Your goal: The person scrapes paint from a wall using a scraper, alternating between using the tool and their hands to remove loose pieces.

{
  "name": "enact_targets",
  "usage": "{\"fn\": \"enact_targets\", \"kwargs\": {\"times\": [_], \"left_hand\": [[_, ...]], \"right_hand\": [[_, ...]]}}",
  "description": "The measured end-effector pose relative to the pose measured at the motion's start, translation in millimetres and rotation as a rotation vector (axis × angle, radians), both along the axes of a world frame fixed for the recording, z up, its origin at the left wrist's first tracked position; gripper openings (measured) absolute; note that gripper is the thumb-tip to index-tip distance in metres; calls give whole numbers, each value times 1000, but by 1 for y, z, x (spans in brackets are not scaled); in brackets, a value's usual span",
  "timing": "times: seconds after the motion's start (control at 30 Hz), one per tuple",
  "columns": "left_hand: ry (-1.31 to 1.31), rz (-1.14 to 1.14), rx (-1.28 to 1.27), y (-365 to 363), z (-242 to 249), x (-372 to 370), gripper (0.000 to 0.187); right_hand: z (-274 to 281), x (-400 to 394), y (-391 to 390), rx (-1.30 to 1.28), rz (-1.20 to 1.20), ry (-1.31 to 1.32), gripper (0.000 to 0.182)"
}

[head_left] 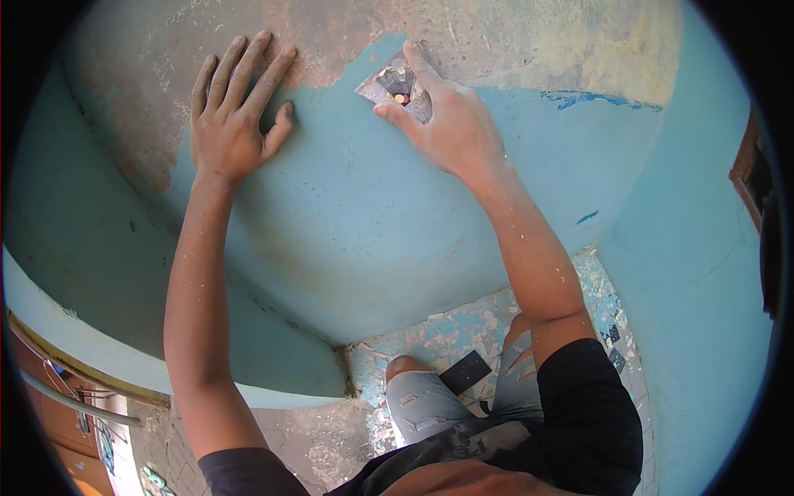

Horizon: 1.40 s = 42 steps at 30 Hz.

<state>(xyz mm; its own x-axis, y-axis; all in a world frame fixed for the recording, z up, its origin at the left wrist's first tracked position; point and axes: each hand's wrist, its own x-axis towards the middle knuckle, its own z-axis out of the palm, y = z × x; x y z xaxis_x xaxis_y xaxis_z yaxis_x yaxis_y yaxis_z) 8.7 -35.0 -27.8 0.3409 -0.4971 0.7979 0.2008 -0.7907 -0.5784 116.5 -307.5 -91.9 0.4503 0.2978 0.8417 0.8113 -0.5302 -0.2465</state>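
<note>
In front of me is a wall with light blue paint below and bare, rough grey-brown plaster above. My left hand lies flat on it at upper left, fingers spread, across the plaster and the ragged paint edge. At upper centre my right hand grips a flat metal scraper, its blade against the wall beside the paint edge. The thumb and fingers press on the scraper from both sides, and part of it is hidden under the hand. Both hands look dusty.
Paint flakes litter the floor between the walls. A dark rectangular piece lies near my knees. A blue side wall rises at right, with a brown frame. At left stands a low curved wall.
</note>
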Motion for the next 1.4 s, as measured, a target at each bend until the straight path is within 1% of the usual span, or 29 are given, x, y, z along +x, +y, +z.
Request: {"fn": "enact_targets", "kwargs": {"times": [0.03, 0.1, 0.2, 0.3, 0.4, 0.5, 0.53, 0.6, 0.63, 0.7, 0.8, 0.93, 1.0, 1.07, 1.17, 1.23, 1.33, 1.4], "left_hand": [[1, 2, -4, 0, 0, 0, 62], [-3, 1, -1, -1, 1, -2, 62], [-7, -4, -13, -1, -1, -2, 62], [4, -19, -2, -1, -2, 1, 62], [8, -19, -5, 0, 0, -2, 62], [-5, -20, -9, 0, 0, -1, 63], [-6, -12, -7, 0, 1, 0, 63], [2, -3, -10, 0, 0, 2, 63], [9, -6, -10, 1, 0, 1, 62], [11, -10, -3, 1, 1, -2, 62], [-1, -27, -10, 1, -2, 0, 61], [17, -28, 4, 2, -1, -1, 62], [23, -30, 11, 2, 0, -3, 62], [43, -35, -5, 3, -4, -6, 63], [31, -24, -9, 2, -4, -3, 63], [39, -30, -8, 3, -6, -4, 64], [50, -20, -16, 3, -5, -6, 64], [27, -9, -27, 4, -8, -5, 64]], "right_hand": [[-4, -3, -4, -1, 4, 3, 89], [-19, -11, -14, -85, 11, 154, 91], [-32, 0, -11, -52, 59, 81, 90], [13, 0, 4, -22, 44, 37, 85], [-4, -4, -2, 20, 96, -18, 86], [-21, 5, 0, -19, 45, -62, 86], [-11, 1, 1, -18, 43, -60, 86], [15, -5, 4, -77, -44, 59, 86], [11, -9, 0, -83, -42, 64, 86], [3, -22, -10, -188, -73, 142, 86], [-7, -22, -9, -231, -69, 176, 85], [5, -20, -11, -226, -66, 211, 87], [-4, -20, -11, -170, -50, 167, 87], [-17, -21, -6, -170, -52, 192, 86], [3, -20, -3, -180, -57, 212, 86], [2, -22, -6, -180, -49, 240, 87], [-15, -16, -5, -171, -58, 155, 87], [-17, -5, -1, -106, 6, 63, 85]]}}
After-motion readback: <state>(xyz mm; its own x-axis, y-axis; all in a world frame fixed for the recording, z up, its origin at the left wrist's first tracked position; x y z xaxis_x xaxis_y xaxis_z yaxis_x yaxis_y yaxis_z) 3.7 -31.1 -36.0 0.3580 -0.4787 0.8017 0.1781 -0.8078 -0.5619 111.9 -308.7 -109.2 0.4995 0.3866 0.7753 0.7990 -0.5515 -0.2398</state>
